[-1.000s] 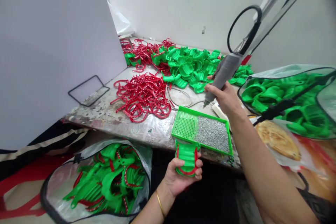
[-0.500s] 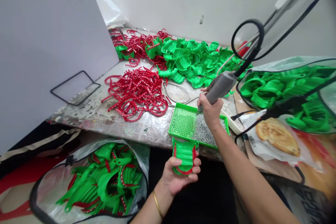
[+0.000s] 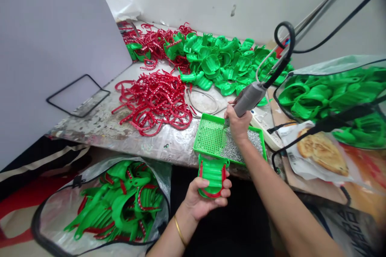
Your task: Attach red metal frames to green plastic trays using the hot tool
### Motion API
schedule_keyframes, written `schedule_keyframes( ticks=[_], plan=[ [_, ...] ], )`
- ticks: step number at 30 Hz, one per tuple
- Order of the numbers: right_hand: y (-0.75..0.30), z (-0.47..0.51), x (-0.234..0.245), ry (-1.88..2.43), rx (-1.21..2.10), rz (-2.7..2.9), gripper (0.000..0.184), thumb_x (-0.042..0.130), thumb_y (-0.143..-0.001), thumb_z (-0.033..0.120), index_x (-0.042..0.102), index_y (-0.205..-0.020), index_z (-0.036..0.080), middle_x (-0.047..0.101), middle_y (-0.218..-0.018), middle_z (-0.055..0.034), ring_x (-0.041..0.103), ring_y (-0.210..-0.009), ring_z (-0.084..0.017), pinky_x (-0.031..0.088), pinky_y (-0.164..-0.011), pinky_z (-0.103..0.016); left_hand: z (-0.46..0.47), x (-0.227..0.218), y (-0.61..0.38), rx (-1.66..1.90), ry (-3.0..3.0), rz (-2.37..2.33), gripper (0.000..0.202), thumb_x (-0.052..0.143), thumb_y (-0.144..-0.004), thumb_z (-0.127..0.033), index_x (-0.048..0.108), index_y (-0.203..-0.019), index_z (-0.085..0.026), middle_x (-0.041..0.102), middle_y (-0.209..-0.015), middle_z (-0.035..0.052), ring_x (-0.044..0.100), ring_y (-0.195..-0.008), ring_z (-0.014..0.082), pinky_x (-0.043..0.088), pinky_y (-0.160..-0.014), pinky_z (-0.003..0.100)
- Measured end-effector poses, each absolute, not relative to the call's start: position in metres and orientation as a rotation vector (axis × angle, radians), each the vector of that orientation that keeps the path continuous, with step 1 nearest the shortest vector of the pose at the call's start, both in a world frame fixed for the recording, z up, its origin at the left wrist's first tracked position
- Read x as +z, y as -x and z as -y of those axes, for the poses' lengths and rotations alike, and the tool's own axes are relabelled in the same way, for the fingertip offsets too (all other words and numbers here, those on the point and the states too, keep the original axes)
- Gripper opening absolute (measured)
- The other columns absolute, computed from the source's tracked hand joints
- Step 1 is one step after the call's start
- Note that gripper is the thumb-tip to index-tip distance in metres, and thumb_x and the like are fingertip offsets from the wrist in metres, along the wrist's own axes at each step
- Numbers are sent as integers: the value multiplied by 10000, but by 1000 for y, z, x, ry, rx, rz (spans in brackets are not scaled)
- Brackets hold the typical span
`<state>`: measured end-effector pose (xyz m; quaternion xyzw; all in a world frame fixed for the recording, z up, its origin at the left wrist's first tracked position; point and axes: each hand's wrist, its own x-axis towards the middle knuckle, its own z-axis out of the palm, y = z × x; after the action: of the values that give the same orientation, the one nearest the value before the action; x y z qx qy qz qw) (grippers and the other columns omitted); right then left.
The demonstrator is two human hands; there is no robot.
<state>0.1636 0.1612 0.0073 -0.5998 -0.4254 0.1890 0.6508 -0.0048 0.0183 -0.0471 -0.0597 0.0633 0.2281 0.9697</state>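
Note:
My left hand [image 3: 202, 200] is closed around a green plastic piece with a red rim [image 3: 213, 175], held just below the table's front edge. My right hand [image 3: 239, 122] grips a grey powered screwdriver [image 3: 249, 98] with a black cable, its tip down over a green perforated tray [image 3: 211, 138] that holds a heap of small silver screws [image 3: 255, 138]. The tray lies at the table's front edge, directly above the held piece.
A pile of red curved strips [image 3: 155, 100] and a heap of green pieces [image 3: 220, 64] cover the worn table [image 3: 105, 128]. A clear bag of assembled pieces [image 3: 120, 204] sits lower left, another bag of green parts [image 3: 328, 96] at right. A flatbread [image 3: 322, 152] lies on paper.
My right hand has brought the screwdriver down and towards me, from above the tray's far edge to its tip over the screws. The left hand with the green piece stayed put.

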Motion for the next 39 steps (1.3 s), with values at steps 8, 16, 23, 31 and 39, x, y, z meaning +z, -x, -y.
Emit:
schedule_keyframes(
  ticks=[8, 16, 23, 31, 39],
  plan=[
    [-163, -162, 6, 1386, 421, 971, 272, 579, -753, 355, 595, -906, 130, 528, -561, 25, 512, -475, -102, 442, -486, -241, -20, -49, 5, 431, 90, -151, 574, 628, -584, -257, 567, -1119, -58, 544, -914, 110, 477, -740, 124, 281, -567, 201],
    [-158, -155, 31, 1263, 370, 978, 191, 587, -769, 343, 573, -871, 182, 501, -556, 38, 494, -463, -101, 441, -474, -248, -20, -47, 4, 443, 118, -127, 597, 602, -585, -243, 541, -1144, -41, 542, -903, 108, 474, -731, 126, 272, -568, 204],
    [-128, -91, 66, 1228, 513, 1032, 148, 598, -804, 319, 574, -894, 204, 457, -553, 54, 465, -455, -91, 444, -496, -249, -19, -44, 4, 457, 122, -124, 594, 589, -586, -250, 534, -1137, -34, 514, -895, 104, 468, -723, 123, 270, -571, 201],
    [-119, -43, 48, 1225, 634, 991, 153, 625, -813, 273, 581, -937, 195, 485, -577, 51, 478, -467, -96, 421, -495, -256, -19, -43, 3, 464, 126, -130, 559, 593, -595, -238, 543, -1114, -35, 536, -884, 110, 466, -717, 128, 255, -558, 208],
    [-119, -41, 41, 1196, 661, 960, 144, 629, -817, 248, 574, -930, 176, 497, -580, 43, 494, -464, -101, 422, -489, -262, -18, -43, 3, 456, 140, -122, 561, 595, -600, -231, 532, -1118, -26, 521, -893, 113, 455, -723, 131, 269, -562, 196]
  ],
)
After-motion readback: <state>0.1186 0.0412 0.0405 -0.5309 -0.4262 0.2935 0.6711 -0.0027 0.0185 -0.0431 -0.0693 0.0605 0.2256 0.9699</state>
